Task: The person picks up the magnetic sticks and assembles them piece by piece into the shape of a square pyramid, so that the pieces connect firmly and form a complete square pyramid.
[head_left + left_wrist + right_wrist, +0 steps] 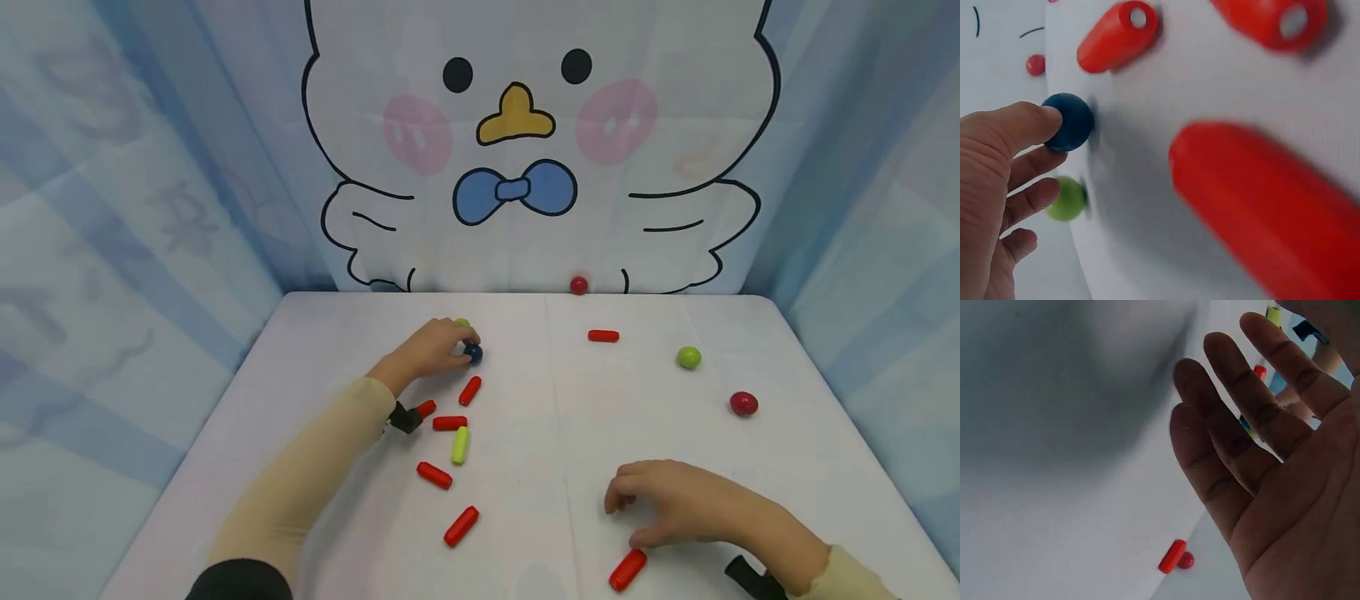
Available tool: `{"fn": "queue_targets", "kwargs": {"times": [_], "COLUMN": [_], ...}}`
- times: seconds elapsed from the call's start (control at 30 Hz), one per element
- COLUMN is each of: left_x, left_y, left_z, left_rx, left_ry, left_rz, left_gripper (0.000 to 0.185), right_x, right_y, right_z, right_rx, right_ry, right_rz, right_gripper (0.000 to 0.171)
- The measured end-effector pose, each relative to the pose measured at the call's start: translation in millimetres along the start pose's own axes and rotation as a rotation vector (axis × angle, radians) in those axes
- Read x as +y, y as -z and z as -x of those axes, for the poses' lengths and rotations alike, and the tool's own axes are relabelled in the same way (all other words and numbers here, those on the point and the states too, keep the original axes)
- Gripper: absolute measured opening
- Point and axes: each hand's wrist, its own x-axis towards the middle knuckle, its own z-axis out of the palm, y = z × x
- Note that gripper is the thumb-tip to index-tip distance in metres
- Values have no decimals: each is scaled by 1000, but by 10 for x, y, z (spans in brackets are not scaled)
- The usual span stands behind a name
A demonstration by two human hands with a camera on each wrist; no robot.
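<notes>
My left hand (429, 348) is at the table's far left part, its thumb and forefinger pinching a dark blue ball (475, 354). In the left wrist view the blue ball (1074, 125) sits between those fingertips, close to the white surface. Just beyond it lies a green ball (1068, 201), partly hidden by the fingers. My right hand (686, 504) hovers at the near right, fingers loosely bent and holding nothing. Below its thumb lies a red rod (627, 570); whether they touch I cannot tell. The right wrist view shows the bare palm (1297, 512).
Several red rods (461, 527) and a yellow-green rod (460, 446) lie scattered left of centre. Another red rod (603, 336) and a red ball (578, 285) are at the back. On the right are a green ball (689, 357) and a red ball (744, 404). Curtains surround the table.
</notes>
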Motion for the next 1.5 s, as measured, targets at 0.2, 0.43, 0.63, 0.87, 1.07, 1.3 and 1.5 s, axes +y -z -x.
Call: {"fn": "queue_targets", "kwargs": {"times": [0.2,0.43,0.63,0.87,1.07,1.3,1.5], "left_x": [180,301,366,449,502,564,638], "left_y": [-36,-61,-80,-83,-115,-157,-166], "left_z": [-17,-28,-13,48,70,63,76], "left_rx": [25,42,50,8,15,13,-1], "left_ry": [-36,-44,-63,-55,-72,-78,-66], "left_rz": [-35,-57,-57,-55,-44,-52,-31], "left_gripper": [34,34,34,41,38,39,37], "right_x": [-74,-108,-87,-55,15,97,130], "right_y": [-159,-268,-300,-303,-287,-231,-171], "right_z": [6,13,14,-18,-68,-104,-184], "right_rx": [-74,-95,-55,-43,39,159,312], "right_ry": [15,46,128,133,105,72,5], "right_rz": [-77,-60,1,-73,-213,-220,-241], "right_gripper": [28,29,29,24,17,19,21]}}
